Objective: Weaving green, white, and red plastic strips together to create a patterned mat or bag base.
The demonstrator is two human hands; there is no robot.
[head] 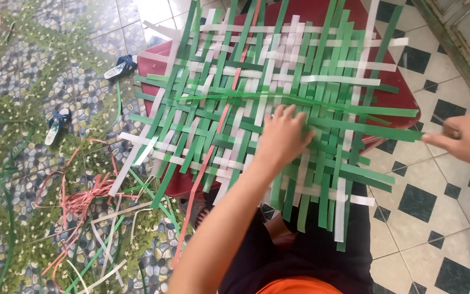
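Nearest the lens, my left hand (284, 136) lay flat, fingers spread, pinning the woven mat (267, 109) over the red stool (403, 92). My right hand (466, 139), seemingly pinched on a green strip (365, 126), was pulling a weft through; snugging it came next.

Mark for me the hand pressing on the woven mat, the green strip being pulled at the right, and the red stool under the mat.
left hand (283, 136), head view, back of the hand.
green strip (376, 129), head view, free length near its right end.
red stool (403, 98), head view, bare right edge of the seat.
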